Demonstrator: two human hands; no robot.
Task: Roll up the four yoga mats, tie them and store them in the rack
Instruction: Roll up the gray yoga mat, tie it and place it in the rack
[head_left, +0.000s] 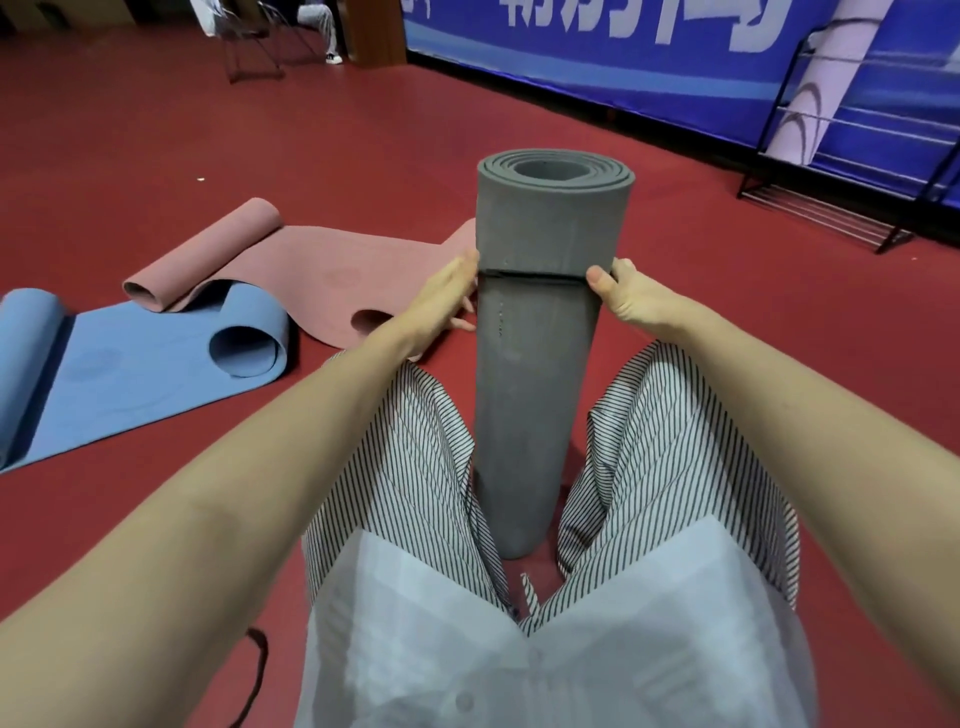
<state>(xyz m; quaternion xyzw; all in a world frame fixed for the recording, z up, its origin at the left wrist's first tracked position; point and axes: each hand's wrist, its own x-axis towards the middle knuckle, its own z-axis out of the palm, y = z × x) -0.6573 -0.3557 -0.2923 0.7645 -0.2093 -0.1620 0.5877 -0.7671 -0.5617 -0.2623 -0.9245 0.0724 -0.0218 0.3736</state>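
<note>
Tying step, head view: the grey mat (540, 364) is rolled and stands upright on the red floor (156, 156) between the person's knees, with a black strap (535, 277) circling it about a third of the way down from the top
Left hand: the left hand (447, 299) sits at the mat's left flank at strap height, its back to the camera, fingers curled in and seemingly pinching the strap; the fingertips are hidden behind the roll
Right hand: the right hand (631, 299) clasps the right flank, thumb pressed on the front over the strap's end, other fingers out of sight behind
Arms: both forearms reach forward and converge on the roll, wrists roughly level
Risk, slack: if either pinch loosens before the strap is fastened, the foam would likely spring open
Risk, tipping: only hands and knees steady the tall roll, so a sideways tug could topple it
Risk, flare: a single high strap may leave the lower end loose
Left to do: the pink mat (311, 265) and blue mat (130, 364) lie half unrolled on the floor to the left
Rack: the rack (831, 218) stands far right by the wall, a pale mat (831, 78) already in it
</note>
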